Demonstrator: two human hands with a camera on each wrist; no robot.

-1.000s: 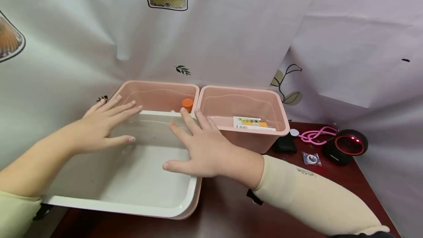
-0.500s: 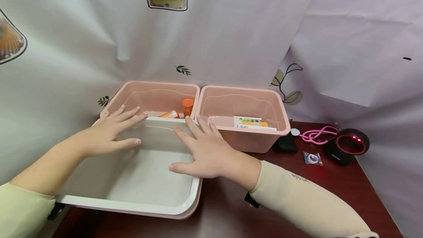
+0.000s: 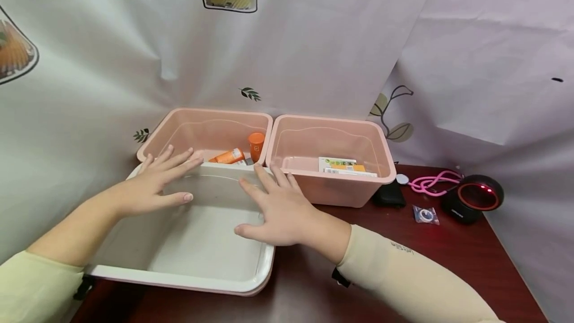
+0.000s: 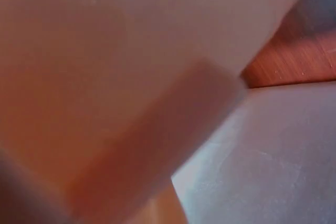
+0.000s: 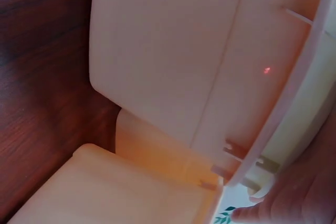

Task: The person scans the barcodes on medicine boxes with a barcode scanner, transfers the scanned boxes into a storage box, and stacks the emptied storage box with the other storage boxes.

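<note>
In the head view a white bin sits inside a pink bin, whose outer wall fills much of the right wrist view. My left hand lies over the white bin's far left rim, fingers straight and spread, thumb over the inside. Similarly spread, my right hand is at the far right corner of that rim, its thumb over the bin's right side. Nothing is gripped by either hand. Blurred skin covers most of the left wrist view.
Behind stand a left pink bin holding orange bottles and a right pink bin with small boxes. On the dark red table at right are a pink stethoscope, a black pouch, a small packet and a black device.
The white bin's far rim has dropped lower, with both hands shifting slightly down and to the right. More of the orange bottles behind it now shows.
</note>
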